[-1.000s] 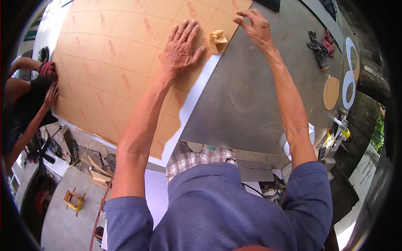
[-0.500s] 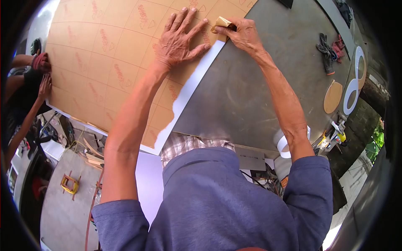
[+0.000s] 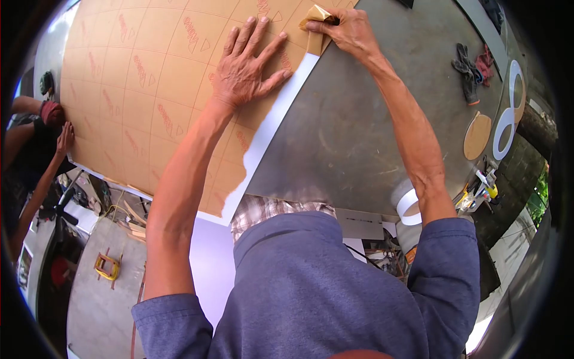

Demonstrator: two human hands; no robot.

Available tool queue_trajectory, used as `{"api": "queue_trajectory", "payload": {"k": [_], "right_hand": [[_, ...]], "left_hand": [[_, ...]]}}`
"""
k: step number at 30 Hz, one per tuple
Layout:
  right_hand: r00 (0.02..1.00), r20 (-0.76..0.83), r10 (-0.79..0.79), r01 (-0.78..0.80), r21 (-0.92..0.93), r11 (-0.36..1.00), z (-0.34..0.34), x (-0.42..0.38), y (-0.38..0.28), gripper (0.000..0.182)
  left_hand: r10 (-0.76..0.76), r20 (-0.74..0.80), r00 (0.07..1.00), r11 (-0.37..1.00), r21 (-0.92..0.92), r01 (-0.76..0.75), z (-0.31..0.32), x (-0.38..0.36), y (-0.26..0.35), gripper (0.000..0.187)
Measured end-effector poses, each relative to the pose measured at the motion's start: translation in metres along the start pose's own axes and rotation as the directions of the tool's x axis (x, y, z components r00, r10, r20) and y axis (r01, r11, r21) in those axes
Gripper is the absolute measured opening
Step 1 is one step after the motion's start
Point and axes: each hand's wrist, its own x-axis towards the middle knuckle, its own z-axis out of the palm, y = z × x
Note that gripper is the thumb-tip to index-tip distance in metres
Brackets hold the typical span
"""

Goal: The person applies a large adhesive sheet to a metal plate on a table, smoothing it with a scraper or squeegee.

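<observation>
A large white sheet (image 3: 272,134) lies on the grey table, mostly covered by brown protective paper (image 3: 143,113) with red print and grid lines. Along its right edge a bare white strip with a ragged paper border shows. My left hand (image 3: 245,66) rests flat on the brown paper, fingers spread. Near the sheet's far right edge my right hand (image 3: 350,33) pinches a crumpled, folded-back strip of the brown paper (image 3: 314,42), which is still joined to the sheet.
At far left, another person's hands (image 3: 64,137) touch the sheet's edge. On the grey table (image 3: 371,143) are gloves (image 3: 469,72), an oval brown piece (image 3: 477,136), white ring shapes (image 3: 504,133) and a white tape roll (image 3: 409,206). A yellow tool (image 3: 107,266) sits on a lower surface.
My right hand has moved a little farther away along the sheet's edge with the paper strip. My left hand stays flat on the paper. The view has shifted slightly.
</observation>
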Motion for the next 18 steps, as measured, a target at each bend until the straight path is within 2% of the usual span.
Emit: {"api": "queue_trajectory", "payload": {"k": [5,8,10,14,18], "right_hand": [[1.0,-0.019,-0.018,0.019,0.062,0.998,-0.008,0.015,0.0,0.094],[0.997,-0.083,-0.001,0.015,0.17,0.985,-0.012,0.021,-0.006,0.094],[0.993,-0.108,-0.054,0.072,0.168,0.983,-0.01,0.026,0.003,0.074],[0.994,-0.071,-0.085,0.086,0.012,0.996,-0.015,0.039,0.018,0.05],[0.963,-0.181,-0.197,0.187,-0.072,0.98,-0.025,0.048,0.021,0.046]], "left_hand": [[-0.004,0.019,1.0,1.0,-0.028,0.005,0.0,-0.001,0.001,0.068],[-0.004,0.014,1.0,0.999,-0.033,0.004,-0.001,0.0,0.001,0.068],[0.0,0.012,1.0,0.999,-0.039,0.001,-0.001,0.0,0.001,0.068],[-0.013,0.029,0.999,0.999,-0.033,0.014,-0.002,0.0,0.001,0.068],[-0.017,0.037,0.999,0.999,-0.04,0.019,-0.003,0.0,0.002,0.068]]}}
